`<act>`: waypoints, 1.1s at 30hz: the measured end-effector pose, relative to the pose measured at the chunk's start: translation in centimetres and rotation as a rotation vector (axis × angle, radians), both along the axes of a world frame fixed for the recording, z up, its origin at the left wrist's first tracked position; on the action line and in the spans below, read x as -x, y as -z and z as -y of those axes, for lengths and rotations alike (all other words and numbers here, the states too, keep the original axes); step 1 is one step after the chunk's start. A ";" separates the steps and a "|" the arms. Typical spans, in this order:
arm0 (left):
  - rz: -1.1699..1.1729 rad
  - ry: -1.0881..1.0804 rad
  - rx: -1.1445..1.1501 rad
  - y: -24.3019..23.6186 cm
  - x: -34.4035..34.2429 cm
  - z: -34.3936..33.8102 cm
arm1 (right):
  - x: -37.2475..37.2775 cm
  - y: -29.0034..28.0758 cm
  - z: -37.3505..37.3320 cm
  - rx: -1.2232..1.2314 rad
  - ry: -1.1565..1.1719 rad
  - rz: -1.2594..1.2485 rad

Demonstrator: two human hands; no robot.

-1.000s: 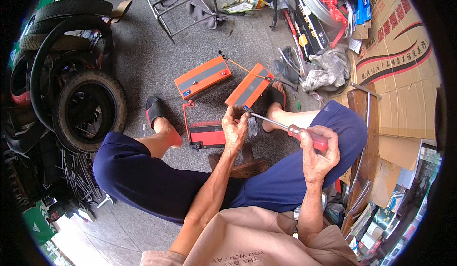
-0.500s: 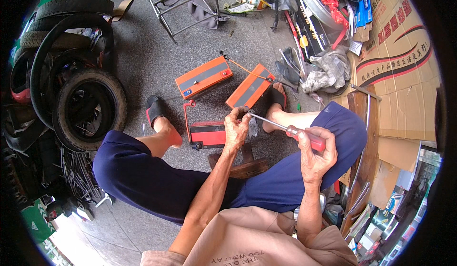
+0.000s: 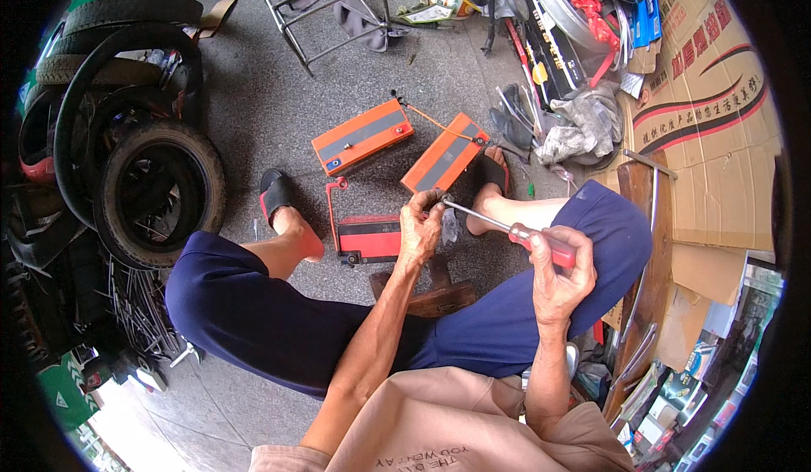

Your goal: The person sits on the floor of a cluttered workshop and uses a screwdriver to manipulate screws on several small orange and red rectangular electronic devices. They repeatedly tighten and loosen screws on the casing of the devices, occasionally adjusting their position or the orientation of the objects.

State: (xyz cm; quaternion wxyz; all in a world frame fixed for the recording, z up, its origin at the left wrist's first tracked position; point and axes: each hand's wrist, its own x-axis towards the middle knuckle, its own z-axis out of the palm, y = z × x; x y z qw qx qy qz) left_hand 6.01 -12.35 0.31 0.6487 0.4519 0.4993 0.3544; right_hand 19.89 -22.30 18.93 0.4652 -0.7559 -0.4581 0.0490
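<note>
My right hand (image 3: 563, 284) is wrapped round the clear red handle of a screwdriver (image 3: 486, 218). The shaft slants up and left to my left hand (image 3: 420, 231), whose fingers are pinched at the tip. Whatever small thing they hold there is hidden. Below the left hand lies a red battery (image 3: 369, 240) with a black band, partly covered by that hand and forearm; a red wire (image 3: 331, 206) rises from its left end. Farther off are two orange batteries, a left one (image 3: 359, 138) and a right one (image 3: 445, 153), joined by an orange wire (image 3: 431, 122).
Tyres (image 3: 160, 193) are piled at the left. A metal rack (image 3: 317, 12) stands at the far side. Grey rags (image 3: 583, 126), tools and a large cardboard box (image 3: 710, 134) crowd the right. A wooden stool (image 3: 443, 297) sits between my legs.
</note>
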 end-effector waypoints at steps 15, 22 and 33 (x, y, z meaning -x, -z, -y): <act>0.090 -0.037 0.146 -1.4 0.2 -0.2 | 0.3 -0.1 0.7 0.065 -0.003 0.042; 0.156 -0.077 0.116 -0.7 0.1 0.0 | 0.9 -0.6 0.2 0.064 -0.037 0.155; 0.005 -0.046 0.031 -1.2 0.3 -0.2 | 2.9 -4.0 -1.0 0.245 -0.217 0.178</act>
